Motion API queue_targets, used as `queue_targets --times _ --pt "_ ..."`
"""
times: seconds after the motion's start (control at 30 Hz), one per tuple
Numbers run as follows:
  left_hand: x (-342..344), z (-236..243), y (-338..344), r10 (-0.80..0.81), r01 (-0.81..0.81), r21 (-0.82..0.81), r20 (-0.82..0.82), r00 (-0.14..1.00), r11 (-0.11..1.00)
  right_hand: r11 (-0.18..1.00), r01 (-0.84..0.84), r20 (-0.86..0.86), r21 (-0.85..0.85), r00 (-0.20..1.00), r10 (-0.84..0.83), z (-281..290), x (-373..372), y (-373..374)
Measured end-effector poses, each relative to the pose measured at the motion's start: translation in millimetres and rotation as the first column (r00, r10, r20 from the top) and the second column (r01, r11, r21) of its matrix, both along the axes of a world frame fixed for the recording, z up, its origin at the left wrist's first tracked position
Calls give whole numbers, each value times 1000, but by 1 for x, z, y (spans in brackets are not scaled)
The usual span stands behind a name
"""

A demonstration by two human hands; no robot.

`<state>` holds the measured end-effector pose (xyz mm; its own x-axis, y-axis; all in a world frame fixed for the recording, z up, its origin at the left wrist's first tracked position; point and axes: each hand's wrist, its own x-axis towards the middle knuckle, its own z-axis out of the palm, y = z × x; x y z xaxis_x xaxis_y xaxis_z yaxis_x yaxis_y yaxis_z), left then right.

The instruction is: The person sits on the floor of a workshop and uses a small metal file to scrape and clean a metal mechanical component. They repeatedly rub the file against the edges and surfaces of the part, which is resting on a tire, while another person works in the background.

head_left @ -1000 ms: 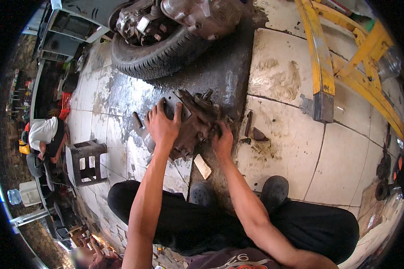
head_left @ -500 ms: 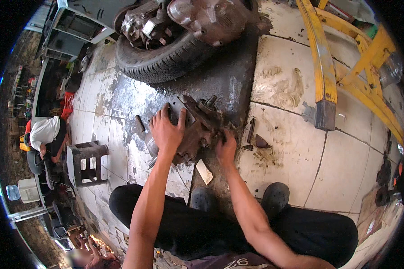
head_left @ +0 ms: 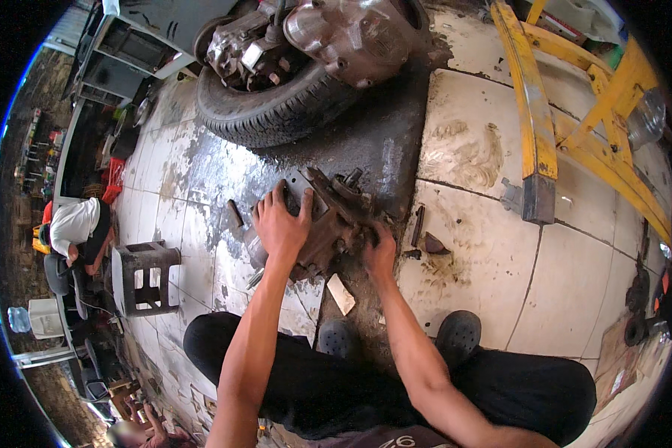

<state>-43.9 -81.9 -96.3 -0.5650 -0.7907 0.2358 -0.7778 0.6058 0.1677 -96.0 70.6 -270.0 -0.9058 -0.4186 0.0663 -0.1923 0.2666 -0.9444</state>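
- Metal housing [head_left: 322,237], brown and grimy, sits on the floor right under the person's two hands, filling most of the space between them.
- Left grip [head_left: 282,228] lies on it at ten o'clock, fingers spread and thumb apart, the fingertips toward its upper edge; that hand looks to me to be steadying rather than clasping.
- Right grip [head_left: 379,250] is at its three o'clock side, fingers curled in against the rough edge; from here I can't tell whether they pinch anything, since the tips are hidden.
- As I judge it, the step in hand is bracing the piece with one hand while the other deals with that side. A next move there would call for a firm left palm and a clear finger hold on the right.
- Just below, near six o'clock, lies a pale flat scrap [head_left: 341,294]; a short dark rod [head_left: 234,213] lies off at nine.
- Past the right hand, at three, I see a dark bar [head_left: 417,225] and a dark chunk [head_left: 436,243] on the tiles.
- Farther out, a tyre [head_left: 269,133] stands at eleven, a yellow stand [head_left: 530,123] at two.
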Motion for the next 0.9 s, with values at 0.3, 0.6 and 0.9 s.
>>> queue_targets --times 0.3,0.6,0.9 --pt "1 -2 0 -5 5 7 -8 1000 1000 992 50 59 -114 997 -44 15 7 -2" --pt "1 -2 1 3 -2 14 -10 1000 1000 981 164 120 -103 981 -151 22 13 -4" --pt "-7 -2 4 -21 21 -24 7 1000 999 999 46 16 -17 999 -46 -3 -3 7"
